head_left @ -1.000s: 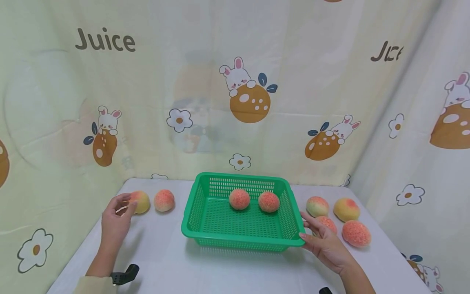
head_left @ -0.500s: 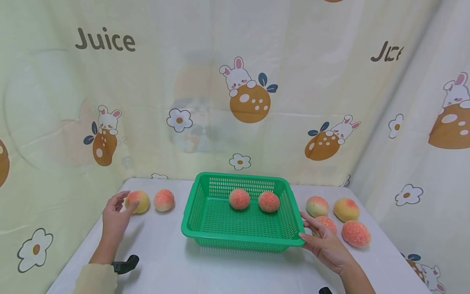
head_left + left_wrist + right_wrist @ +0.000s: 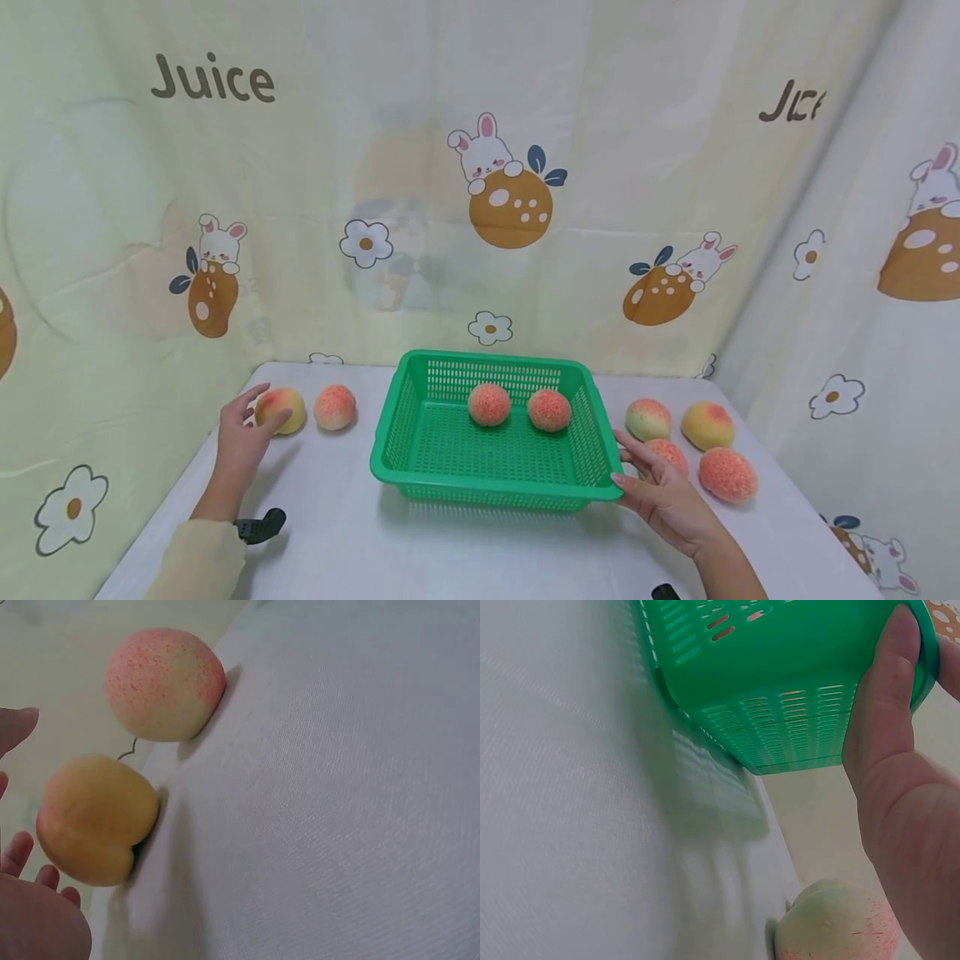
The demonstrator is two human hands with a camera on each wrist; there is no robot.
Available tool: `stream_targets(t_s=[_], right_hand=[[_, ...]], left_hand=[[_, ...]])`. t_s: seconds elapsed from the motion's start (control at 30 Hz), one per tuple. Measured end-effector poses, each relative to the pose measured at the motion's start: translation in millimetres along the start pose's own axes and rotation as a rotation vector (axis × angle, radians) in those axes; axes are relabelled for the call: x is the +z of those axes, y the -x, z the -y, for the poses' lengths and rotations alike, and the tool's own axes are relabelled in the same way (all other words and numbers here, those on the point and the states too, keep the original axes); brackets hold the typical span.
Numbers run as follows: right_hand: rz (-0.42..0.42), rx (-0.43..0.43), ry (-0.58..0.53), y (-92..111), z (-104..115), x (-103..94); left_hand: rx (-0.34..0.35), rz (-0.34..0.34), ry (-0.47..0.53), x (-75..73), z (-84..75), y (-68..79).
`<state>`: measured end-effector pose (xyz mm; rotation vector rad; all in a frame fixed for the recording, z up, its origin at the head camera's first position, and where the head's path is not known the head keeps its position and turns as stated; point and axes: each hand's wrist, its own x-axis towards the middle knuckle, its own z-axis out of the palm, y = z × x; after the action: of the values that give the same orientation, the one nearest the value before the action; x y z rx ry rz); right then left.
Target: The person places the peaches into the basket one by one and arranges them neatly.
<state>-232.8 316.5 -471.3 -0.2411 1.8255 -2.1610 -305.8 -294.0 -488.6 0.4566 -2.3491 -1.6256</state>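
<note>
On the left of the table a yellow peach with a red blush (image 3: 281, 411) lies beside my left hand (image 3: 243, 429). Thumb and fingers are spread apart at its near side, and in the left wrist view a gap shows between the fingers and the peach (image 3: 97, 820). A pink peach (image 3: 335, 407) lies just right of it. My right hand (image 3: 667, 500) grips the right rim of a green plastic basket (image 3: 495, 487), thumb near the front corner. In the right wrist view the thumb presses the rim of the basket (image 3: 780, 667). Two pink peaches (image 3: 489, 405) sit inside the basket.
Right of the basket lie a pale green-and-pink peach (image 3: 648, 419), a yellow peach (image 3: 708, 425), a pink peach (image 3: 728, 475) and another pink peach (image 3: 667, 454) partly behind my right hand. A printed curtain (image 3: 315, 167) stands behind and beside the white table (image 3: 330, 533).
My left hand has shifted slightly forward and right beside the yellow peach, its thumb and fingers wider apart. The right hand and the basket hold still.
</note>
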Motion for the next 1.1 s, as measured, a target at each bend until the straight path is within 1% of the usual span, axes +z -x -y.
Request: stream_targets(t_s=[0.2,0.4,0.6,0.73,0.9,1.1], right_hand=[[0.016,-0.012,-0.007,-0.6,-0.6,-0.9],[0.032,-0.014,-0.019,-0.5,-1.1,-1.5],[0.005,0.000,-0.009,-0.3,-0.1,-0.9],[-0.009,0.008,-0.010,0.0,0.7,-0.5],[0.002,0.001,-0.022,0.6,-0.3,-0.7],[0.018,-0.013,-0.033,-0.6,-2.1,-2.1]], left_hand=[[-0.038,0.020,-0.037,0.1,8.0,-10.2],[-0.068,0.043,-0.061,-1.0,10.8,-17.2],[-0.065,0.098,-0.105,-1.3,14.0,-25.8],[-0.064,0.121,-0.120,-1.0,14.7,-30.8],[-0.058,0.136,-0.119,0.1,15.3,-34.1],[-0.050,0.127,-0.128,1.0,12.5,-32.2]])
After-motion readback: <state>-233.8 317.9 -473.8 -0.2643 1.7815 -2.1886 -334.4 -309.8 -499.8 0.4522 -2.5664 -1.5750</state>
